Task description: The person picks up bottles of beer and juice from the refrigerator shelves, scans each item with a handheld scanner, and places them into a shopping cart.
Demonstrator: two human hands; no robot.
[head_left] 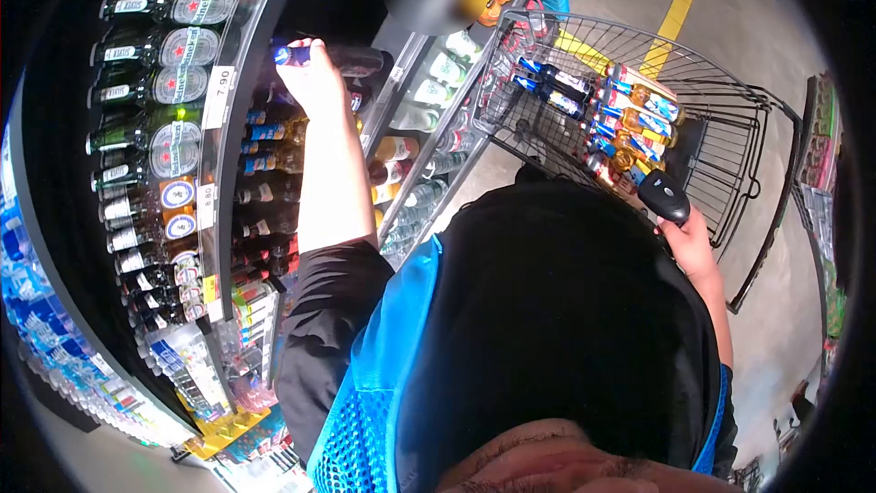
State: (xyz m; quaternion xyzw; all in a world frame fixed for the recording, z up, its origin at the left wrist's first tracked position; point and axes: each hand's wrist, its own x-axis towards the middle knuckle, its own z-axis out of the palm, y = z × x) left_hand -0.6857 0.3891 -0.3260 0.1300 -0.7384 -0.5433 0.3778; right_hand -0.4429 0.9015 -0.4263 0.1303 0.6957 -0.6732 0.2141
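Observation:
My left hand [315,78] reaches into the shelf on the left, its fingers closed around the neck of a dark bottle [360,60] with blue foil at its top. The bottle lies sideways in view, and its label is not visible. Lower down, my right hand [691,245] grips a black handheld barcode scanner [663,198] beside a wire shopping cart [744,141]. Inside the cart lie amber bottles [639,123] with blue and yellow labels, and dark bottles [557,96] with blue tops.
Green beer bottles [187,59] line the shelf at far left, behind a rail with a price tag [219,96]. More bottles [429,91] fill the shelves past my left arm. Water packs [55,301] stand at the outer left. A yellow line [680,5] crosses the floor beyond the cart.

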